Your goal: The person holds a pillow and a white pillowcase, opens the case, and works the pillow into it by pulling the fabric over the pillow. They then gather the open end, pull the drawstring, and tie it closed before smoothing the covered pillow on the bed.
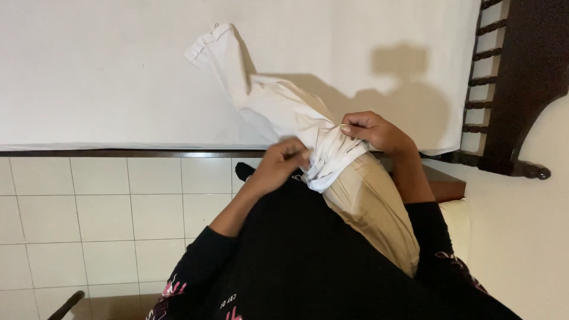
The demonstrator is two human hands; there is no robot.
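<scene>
A: Trousers, white/cream – held in both hands at bed edge. Obs near to far, pls.

B: Nearest cam: black sleeves and black top w/ pink print, low in frame. Beige part of the garment lies over the person's lap, between the forearms.

A: Hands?

B: Left hand closed on bunched white fabric, fingers curled in and pressed together, thumb side to the cloth. Right hand just beside it, fingertips pinching gathered pleats at top of the bunch. Hands near each other, cloth between them.

A: Rest of the cloth?

B: One leg runs up and away from the hands onto the bed sheet, white, flat. Hem/cuff end lies farthest out, tilted to upper left (folded edge visible). Shadow of the hands falls on sheet to the right.

A: Surroundings?

B: Dark wood bed frame w/ turned spindles at right. Pale tiled floor at left, below the bed's edge. Cream wall at far right.
</scene>
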